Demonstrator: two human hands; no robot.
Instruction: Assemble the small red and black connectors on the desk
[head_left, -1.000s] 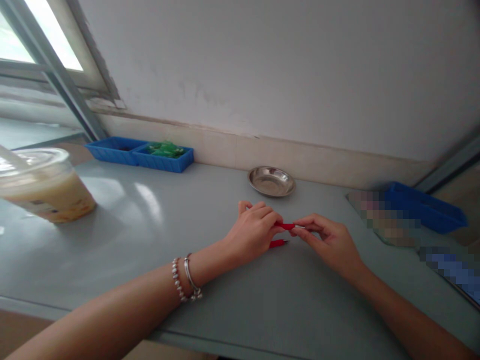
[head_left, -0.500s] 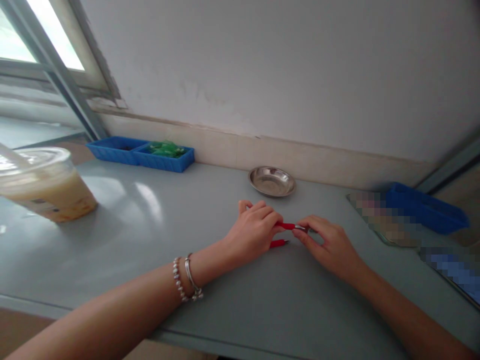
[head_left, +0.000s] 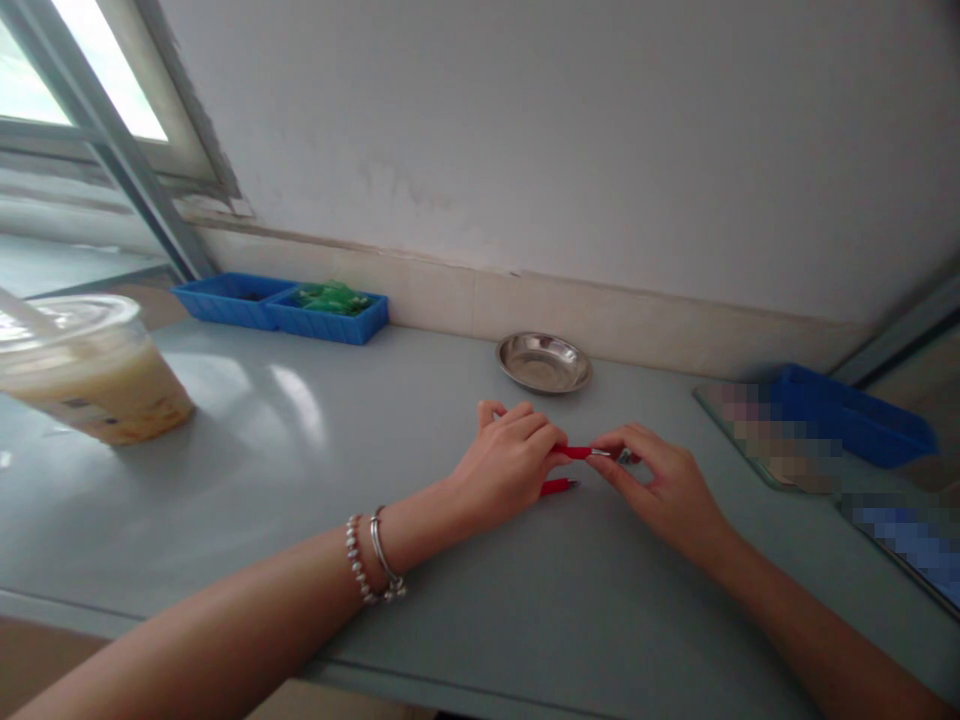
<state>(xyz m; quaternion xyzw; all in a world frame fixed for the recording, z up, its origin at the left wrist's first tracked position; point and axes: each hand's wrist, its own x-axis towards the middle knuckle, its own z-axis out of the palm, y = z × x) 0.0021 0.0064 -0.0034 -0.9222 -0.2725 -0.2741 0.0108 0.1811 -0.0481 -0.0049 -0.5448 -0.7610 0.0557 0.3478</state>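
Plastic cup [head_left: 112, 395], see-through, lidded and with a straw, at far left on the grey surface [head_left: 247, 520]; contents a pale tan drink, darker toward the base. Blue left-hand tray [head_left: 217, 300], against the wall ledge; a few dark bits inside, too small to identify. Blue middle tray [head_left: 330, 325], touching the former; heaped with green pieces. Left hand [head_left: 510, 455], a beaded bracelet [head_left: 352, 560] and bangle at its wrist; fingers closed round a red pen barrel [head_left: 576, 453], which is held above the surface between the two hands. Steel dish [head_left: 544, 375], shallow and round, behind the hands near the wall. Second red piece [head_left: 557, 487], just in front of the held barrel, partly hidden by the left hand; its visible end carries a metal point, so that end is judged finished. Metal tip [head_left: 601, 454], at the right end of the held barrel; pinched by the thumb and forefinger of the right hand [head_left: 660, 480]. Work here judged under way: tip and barrel meet, but whether they are fastened cannot be told. Blue right-hand tray [head_left: 847, 412], toward far right; contents indistinct.
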